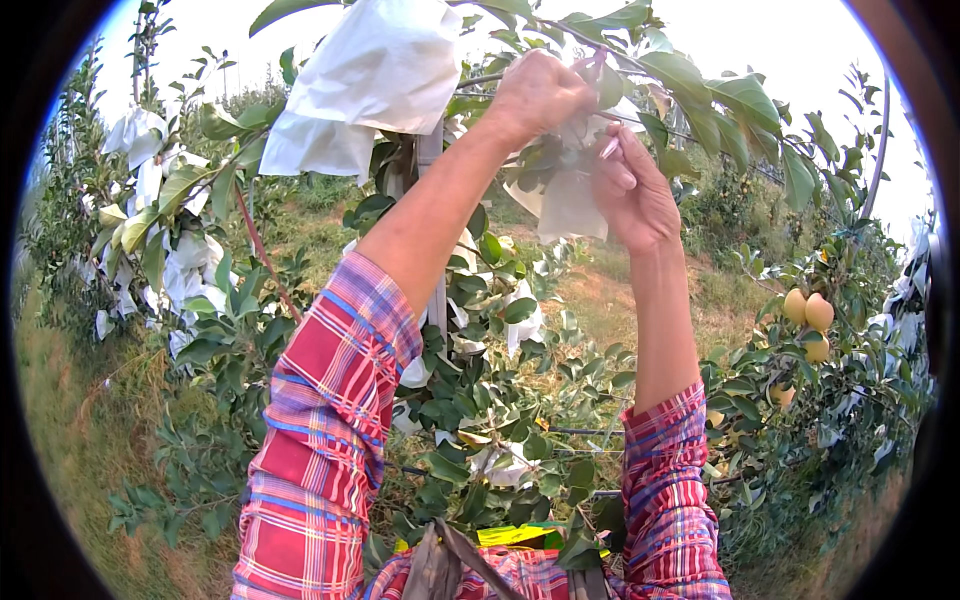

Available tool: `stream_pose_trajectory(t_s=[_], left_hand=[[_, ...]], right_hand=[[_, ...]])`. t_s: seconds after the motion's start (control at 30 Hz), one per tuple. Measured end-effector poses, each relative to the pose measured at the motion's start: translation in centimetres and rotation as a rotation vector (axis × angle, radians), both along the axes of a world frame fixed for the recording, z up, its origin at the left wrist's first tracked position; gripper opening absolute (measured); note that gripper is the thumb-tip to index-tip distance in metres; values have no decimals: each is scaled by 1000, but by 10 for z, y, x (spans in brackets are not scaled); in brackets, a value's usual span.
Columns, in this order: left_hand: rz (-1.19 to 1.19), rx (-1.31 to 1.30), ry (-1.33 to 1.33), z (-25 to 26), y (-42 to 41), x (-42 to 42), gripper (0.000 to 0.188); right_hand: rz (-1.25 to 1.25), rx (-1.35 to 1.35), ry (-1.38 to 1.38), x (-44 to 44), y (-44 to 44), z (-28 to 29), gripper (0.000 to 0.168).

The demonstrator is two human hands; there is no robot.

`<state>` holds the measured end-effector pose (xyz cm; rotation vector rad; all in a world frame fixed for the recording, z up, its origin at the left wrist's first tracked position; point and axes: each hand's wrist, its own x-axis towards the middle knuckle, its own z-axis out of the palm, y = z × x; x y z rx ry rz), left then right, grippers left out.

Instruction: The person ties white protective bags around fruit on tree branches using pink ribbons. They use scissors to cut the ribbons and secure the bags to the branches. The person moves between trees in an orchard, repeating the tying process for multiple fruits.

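Note:
Both my hands are raised among the leaves of a fruit tree branch. My left hand is curled at the branch; its fingertips are blurred by glare, so what they grip is unclear. Lower and to the right, my right hand has its thumb and fingertips drawn together near a thin twig. A small pale spot shows at those fingertips, but I cannot tell whether it is a strip or a nail. Between and below my hands hangs a translucent whitish bag. Larger white bags hang to the left of my left hand.
A grey post stands behind my left forearm. Wires cross low among the leaves. Several yellowish fruits hang at the right. More white bags hang in the trees at the left. Grass covers the ground.

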<state>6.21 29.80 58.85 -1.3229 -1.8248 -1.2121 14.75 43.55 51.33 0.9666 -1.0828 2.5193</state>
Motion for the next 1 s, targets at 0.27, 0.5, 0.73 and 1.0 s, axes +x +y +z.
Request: stream_pose_trajectory(t_s=[0.27,0.5,0.73,1.0], left_hand=[[-62,37,-69,-1,3,10,16],[-100,98,-82,-4,4,3,19],[-39,63,-46,-5,4,-1,18],[-28,67,-23,-6,4,-3,18]], right_hand=[[-922,42,66,-33,3,5,15],[-817,-205,63,-45,-12,8,13],[-191,-270,5,-54,-9,17,12],[-676,229,-77,-23,1,21,10]])
